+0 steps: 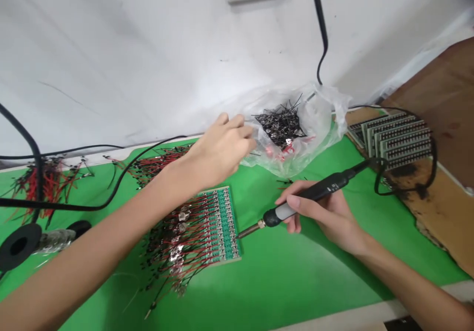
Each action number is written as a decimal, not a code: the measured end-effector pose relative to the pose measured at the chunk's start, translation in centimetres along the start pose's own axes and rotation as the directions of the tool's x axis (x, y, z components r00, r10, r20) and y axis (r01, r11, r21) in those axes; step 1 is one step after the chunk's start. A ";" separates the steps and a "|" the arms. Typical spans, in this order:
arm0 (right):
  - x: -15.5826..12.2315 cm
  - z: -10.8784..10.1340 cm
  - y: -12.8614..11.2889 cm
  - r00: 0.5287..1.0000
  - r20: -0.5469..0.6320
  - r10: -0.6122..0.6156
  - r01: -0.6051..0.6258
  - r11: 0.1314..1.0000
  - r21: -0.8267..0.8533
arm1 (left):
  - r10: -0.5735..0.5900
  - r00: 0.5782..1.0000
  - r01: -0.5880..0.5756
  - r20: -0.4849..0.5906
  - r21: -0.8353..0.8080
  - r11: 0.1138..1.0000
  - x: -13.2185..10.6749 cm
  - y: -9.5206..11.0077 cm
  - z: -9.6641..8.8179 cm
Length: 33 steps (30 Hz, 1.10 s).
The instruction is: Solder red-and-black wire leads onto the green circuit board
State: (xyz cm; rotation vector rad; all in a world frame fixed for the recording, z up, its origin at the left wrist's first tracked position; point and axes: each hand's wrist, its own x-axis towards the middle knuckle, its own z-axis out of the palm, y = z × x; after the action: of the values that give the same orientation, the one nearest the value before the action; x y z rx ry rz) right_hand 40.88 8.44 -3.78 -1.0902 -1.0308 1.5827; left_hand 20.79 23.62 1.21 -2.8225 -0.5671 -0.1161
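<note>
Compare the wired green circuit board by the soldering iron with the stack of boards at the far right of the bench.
The green circuit board lies flat on the green mat, while the stack of boards overlaps at a tilt. The green circuit board trails many red and black wires; the stack shows no such bundle. The green circuit board sits by the soldering iron tip; the stack sits farther off. Both are rectangular, with repeated rows of contacts.

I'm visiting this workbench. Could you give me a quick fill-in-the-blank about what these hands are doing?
The right hand holds a ____ by its dark handle.
The left hand is closest to a clear plastic ____ of short black wires.
The mat under the circuit board is ____.
Red and ____ wires trail from that board.

Missing words: soldering iron; bag; green; black.
</note>
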 end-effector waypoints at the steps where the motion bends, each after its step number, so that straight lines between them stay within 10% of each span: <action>1: 0.0 0.0 -0.1 1.000 -0.004 0.001 -0.001 1.000 0.005 | 0.006 1.000 -0.006 0.018 -0.009 1.000 0.2 -0.2 0.4; 8: 0.3 0.2 0.0 1.000 0.004 0.011 -0.011 1.000 -0.003 | 0.069 0.997 -0.072 -0.032 -0.123 0.990 0.0 -0.8 0.9; 16: 0.5 0.4 0.8 0.999 -0.039 -0.005 0.005 1.000 -0.008 | -0.149 0.921 -0.056 -0.359 -0.502 0.863 -3.3 2.0 -4.4; 25: 0.6 1.1 1.3 0.993 -0.113 -0.040 0.039 0.999 -0.006 | -0.325 0.913 0.121 -0.246 -0.600 0.791 -13.7 5.1 -1.8; 33: 0.8 1.5 1.4 0.983 -0.179 -0.042 0.039 0.999 -0.024 | -0.465 0.873 0.307 -0.144 -0.579 0.755 -16.2 7.0 -0.4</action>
State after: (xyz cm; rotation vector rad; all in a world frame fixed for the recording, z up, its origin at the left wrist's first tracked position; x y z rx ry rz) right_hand 38.95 8.69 -4.86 -1.1955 -0.9434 1.4159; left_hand 8.59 11.26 -2.11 -3.0604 -1.2166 -0.8803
